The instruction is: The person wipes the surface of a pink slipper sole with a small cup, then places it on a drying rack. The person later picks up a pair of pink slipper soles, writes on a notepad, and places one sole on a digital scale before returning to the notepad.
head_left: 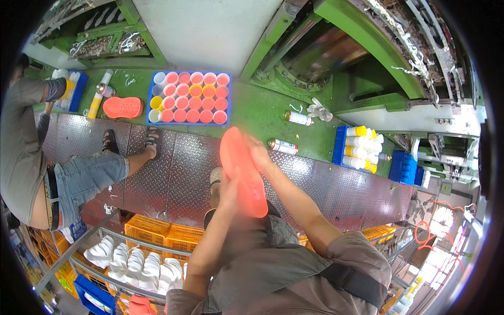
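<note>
At ten o'clock we see a blue tray [152,100] of orange cups [195,103]; at three o'clock, spray cans [282,146] on the green worktop [262,113].

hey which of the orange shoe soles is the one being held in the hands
The orange sole at the picture's centre, gripped by the left hand and right hand. The other orange sole lies untouched on the green surface beside the blue tray of cups.

Orange shoe soles: two, one held [242,170], one lying on the green machine bed [123,107]. Blue trays of cups: one [190,97], holding about twenty-four cups. Spray cans lying on the bed: two [298,118] [282,146].
</note>
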A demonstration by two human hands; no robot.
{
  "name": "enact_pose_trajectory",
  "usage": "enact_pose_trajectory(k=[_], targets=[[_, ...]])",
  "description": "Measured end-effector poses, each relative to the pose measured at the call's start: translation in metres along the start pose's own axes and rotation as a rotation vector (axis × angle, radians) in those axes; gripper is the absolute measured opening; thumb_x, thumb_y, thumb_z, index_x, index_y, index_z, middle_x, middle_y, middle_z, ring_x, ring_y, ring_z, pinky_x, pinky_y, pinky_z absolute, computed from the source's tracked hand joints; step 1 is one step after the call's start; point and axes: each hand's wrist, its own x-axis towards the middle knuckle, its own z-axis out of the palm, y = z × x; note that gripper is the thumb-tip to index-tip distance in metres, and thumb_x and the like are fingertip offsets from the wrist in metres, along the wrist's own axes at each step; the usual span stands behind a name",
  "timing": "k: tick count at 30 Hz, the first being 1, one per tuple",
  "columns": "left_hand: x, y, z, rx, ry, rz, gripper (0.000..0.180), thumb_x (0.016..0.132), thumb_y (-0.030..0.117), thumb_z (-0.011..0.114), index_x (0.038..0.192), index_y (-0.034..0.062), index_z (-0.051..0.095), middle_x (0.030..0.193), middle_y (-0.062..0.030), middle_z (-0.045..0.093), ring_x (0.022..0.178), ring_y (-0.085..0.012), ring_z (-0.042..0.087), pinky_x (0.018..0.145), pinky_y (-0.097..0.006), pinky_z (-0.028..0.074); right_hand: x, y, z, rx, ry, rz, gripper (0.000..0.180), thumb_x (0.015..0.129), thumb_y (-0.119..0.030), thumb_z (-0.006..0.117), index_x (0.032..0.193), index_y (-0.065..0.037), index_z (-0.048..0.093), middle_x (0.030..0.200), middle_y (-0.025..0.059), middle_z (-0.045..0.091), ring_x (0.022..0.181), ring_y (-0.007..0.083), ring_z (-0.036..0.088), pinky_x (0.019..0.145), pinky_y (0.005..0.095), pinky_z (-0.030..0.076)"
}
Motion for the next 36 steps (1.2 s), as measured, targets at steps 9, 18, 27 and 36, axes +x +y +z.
enact_pose_trajectory(k=[9, 18, 27, 36], targets=[[0.041, -0.041, -0.032, -0.467, -0.179, -0.057, 0.064, 0.104, 0.051, 0.053, 0.149, 0.0054, 0.046, 0.145, -0.0120, 0.057, 0.130, -0.0291, 0.057, 0.112, -0.048, 0.046, 0.084, 0.007, -0.068, 0.526, -0.277, 0.361, 0.035, 0.109, -0.024, 0.046, 0.129, 0.003, 0.055, 0.123, 0.0160, 0.066, 0.111, 0.0268, 0.065, 0.100, 0.0417, 0.054], [0.013, -0.116, -0.038, -0.735, 0.118, 0.232, 0.069, 0.101, 0.054, 0.055, 0.149, 0.0052, 0.046, 0.145, -0.0131, 0.057, 0.129, -0.0317, 0.058, 0.111, -0.051, 0.046, 0.260, 0.012, -0.086, -0.123, -0.229, 0.267, 0.023, 0.108, -0.015, 0.047, 0.115, 0.003, 0.061, 0.098, 0.0088, 0.066, 0.078, 0.0153, 0.059, 0.067, 0.0292, 0.052], [-0.037, -0.161, -0.058, -0.873, 0.436, 0.438, 0.069, 0.102, 0.058, 0.052, 0.146, 0.0059, 0.049, 0.140, -0.0117, 0.061, 0.126, -0.0306, 0.060, 0.108, -0.049, 0.048, 0.374, 0.001, 0.000, -0.673, -0.312, 0.101, 0.033, 0.111, -0.032, 0.045, 0.107, -0.005, 0.064, 0.076, 0.0001, 0.056, 0.053, 0.0071, 0.041, 0.043, 0.0269, 0.030], [-0.048, -0.186, -0.061, -0.998, 0.456, 0.584, 0.071, 0.103, 0.058, 0.049, 0.152, 0.0065, 0.043, 0.147, -0.0116, 0.055, 0.131, -0.0308, 0.055, 0.111, -0.048, 0.045, 0.405, 0.014, 0.014, -1.055, -0.236, -0.038, 0.042, 0.108, -0.038, 0.045, 0.113, -0.009, 0.075, 0.076, 0.0019, 0.063, 0.056, 0.0122, 0.048, 0.049, 0.0304, 0.040]])
